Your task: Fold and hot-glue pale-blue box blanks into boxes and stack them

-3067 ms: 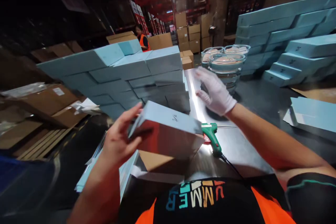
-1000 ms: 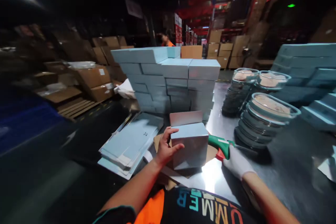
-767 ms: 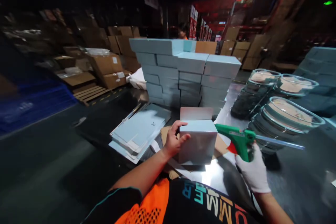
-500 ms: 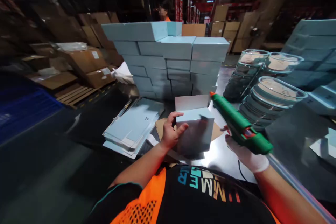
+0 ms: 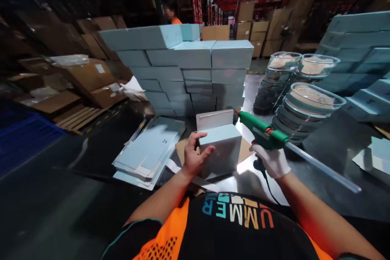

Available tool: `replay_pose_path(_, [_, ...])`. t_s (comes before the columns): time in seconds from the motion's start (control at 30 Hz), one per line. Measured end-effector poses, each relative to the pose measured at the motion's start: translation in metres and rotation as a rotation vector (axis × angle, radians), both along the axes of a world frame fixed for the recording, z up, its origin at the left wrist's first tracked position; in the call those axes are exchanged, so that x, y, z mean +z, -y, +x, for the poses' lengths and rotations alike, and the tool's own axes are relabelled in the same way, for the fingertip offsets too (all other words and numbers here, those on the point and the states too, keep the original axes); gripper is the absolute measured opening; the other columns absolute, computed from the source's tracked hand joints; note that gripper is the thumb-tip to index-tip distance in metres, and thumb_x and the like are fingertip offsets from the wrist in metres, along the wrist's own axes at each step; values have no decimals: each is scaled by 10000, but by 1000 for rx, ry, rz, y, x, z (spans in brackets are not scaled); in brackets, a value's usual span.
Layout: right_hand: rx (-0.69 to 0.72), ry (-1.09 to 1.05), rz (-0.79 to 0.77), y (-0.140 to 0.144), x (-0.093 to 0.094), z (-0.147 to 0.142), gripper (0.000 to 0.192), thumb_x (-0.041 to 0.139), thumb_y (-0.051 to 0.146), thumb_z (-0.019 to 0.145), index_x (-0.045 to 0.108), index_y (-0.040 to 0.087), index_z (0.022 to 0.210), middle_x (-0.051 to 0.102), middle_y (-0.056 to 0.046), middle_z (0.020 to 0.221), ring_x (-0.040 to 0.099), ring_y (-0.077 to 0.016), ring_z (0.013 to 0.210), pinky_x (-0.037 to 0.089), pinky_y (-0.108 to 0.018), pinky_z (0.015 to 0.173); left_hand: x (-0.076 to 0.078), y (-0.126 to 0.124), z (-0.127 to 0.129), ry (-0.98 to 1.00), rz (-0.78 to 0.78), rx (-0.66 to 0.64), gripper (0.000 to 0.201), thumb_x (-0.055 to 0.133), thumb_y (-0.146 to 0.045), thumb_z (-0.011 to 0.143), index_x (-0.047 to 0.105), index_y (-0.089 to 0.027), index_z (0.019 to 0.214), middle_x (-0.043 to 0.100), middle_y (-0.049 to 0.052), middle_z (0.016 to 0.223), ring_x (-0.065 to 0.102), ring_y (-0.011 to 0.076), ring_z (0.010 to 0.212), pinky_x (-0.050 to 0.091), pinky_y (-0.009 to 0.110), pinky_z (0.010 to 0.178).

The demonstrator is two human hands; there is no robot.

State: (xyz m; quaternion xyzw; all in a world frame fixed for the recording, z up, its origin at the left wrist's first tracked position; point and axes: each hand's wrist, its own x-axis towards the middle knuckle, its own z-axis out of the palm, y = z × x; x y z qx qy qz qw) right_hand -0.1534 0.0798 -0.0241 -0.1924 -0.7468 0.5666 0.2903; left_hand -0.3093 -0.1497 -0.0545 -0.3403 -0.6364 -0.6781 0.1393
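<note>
Steadying a small pale-blue carton point(image 5: 219, 149) on the near middle of the steel tabletop point(image 5: 319, 158), the bare left hand point(image 5: 193, 155) wraps its fingers point(image 5: 199, 136) over the carton's left top edge, thumb against the near face, so that the carton stays put with its far flap standing upright and open. The gloved right hand point(image 5: 272, 161) has its fingers closed round the grip of a green glue gun point(image 5: 261, 132), whose nozzle points left and sits just beside the raised flap; a clear glue stick point(image 5: 323, 168) trails out of its back to the right, and its black cord runs toward the body. A sheet of brown cardboard point(image 5: 247, 153) lies under the carton. Flat unfolded cartons point(image 5: 149, 152) lie in a heap to the left within reach, a wall of folded blue boxes point(image 5: 185, 69) rises beyond, and stacks of clear lidded dishes point(image 5: 300, 101) stand to the right.
</note>
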Motion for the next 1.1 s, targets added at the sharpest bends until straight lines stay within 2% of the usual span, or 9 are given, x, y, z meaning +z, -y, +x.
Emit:
replay_pose_path(0.13, [62, 192, -300, -14, -15, -3, 535, 655, 727, 939, 712, 195, 954, 795, -131, 804, 618, -207, 490, 552, -373, 477, 1, -1, -4, 128, 22, -12, 689, 868, -781, 794, 733, -204, 1145, 738, 59, 1014, 684, 214, 865, 527, 305, 775])
replay_pose_path(0.2, [40, 321, -191, -26, -21, -4, 579, 555, 757, 992, 711, 208, 895, 778, -142, 753, 691, -266, 559, 592, -416, 551, 0, -1, -6, 180, 27, -28, 716, 869, -798, 778, 723, -206, 1153, 738, 47, 973, 666, 200, 803, 516, 295, 726])
replay_pose_path(0.33, [-96, 340, 43, -44, -19, -1, 374, 754, 570, 906, 689, 239, 744, 774, -124, 779, 794, -367, 962, 620, -494, 953, -1, 0, -8, 186, 16, -31, 755, 808, -871, 784, 732, -214, 1149, 733, 35, 918, 625, 179, 725, 496, 285, 667])
replay_pose_path(0.43, [-56, 195, 80, -30, -7, -14, 394, 689, 580, 943, 773, 235, 1114, 827, -136, 1186, 745, -355, 1245, 552, -507, 1146, -2, -4, -6, 160, -12, -42, 789, 760, -907, 798, 743, -209, 1164, 757, 65, 986, 667, 201, 791, 536, 304, 726])
replay_pose_path(0.53, [142, -9, -4, -2, 4, -42, 590, 641, 598, 945, 679, 224, 1399, 770, -132, 1391, 722, -330, 1306, 559, -512, 1164, -6, -10, -4, 97, -13, -84, 764, 769, -894, 803, 764, -205, 1132, 770, 99, 1077, 732, 258, 970, 580, 345, 867])
replay_pose_path(0.67, [274, -89, -22, 12, 7, -59, 578, 723, 583, 887, 691, 211, 1328, 786, -128, 1304, 728, -349, 1253, 558, -555, 1159, -12, -15, -6, 39, -3, -126, 663, 800, -828, 834, 754, -206, 1058, 759, 130, 1200, 751, 290, 1100, 584, 382, 950])
replay_pose_path(0.77, [371, -149, 126, 2, 0, -47, 652, 898, 546, 782, 695, 217, 1307, 726, -167, 1455, 678, -370, 1383, 525, -582, 1212, -12, -14, -11, -4, 81, -155, 621, 863, -766, 820, 685, -228, 1076, 745, 131, 1282, 754, 304, 1197, 585, 426, 1013])
replay_pose_path(0.9, [476, -206, 326, -4, -6, -25, 365, 881, 381, 880, 777, 260, 1208, 630, -142, 1624, 595, -350, 1528, 519, -582, 1237, -2, -6, -21, -150, 115, -305, 492, 903, -609, 873, 718, -304, 1212, 787, 61, 1121, 778, 291, 1191, 601, 486, 1049])
replay_pose_path(1.1, [494, -219, 375, 9, -6, -15, 213, 732, 335, 996, 840, 317, 1179, 703, -103, 1548, 661, -326, 1456, 541, -587, 1224, 11, 7, -25, -246, -139, -408, 410, 714, -674, 992, 875, -297, 972, 852, 112, 1058, 736, 370, 1306, 553, 668, 1161])
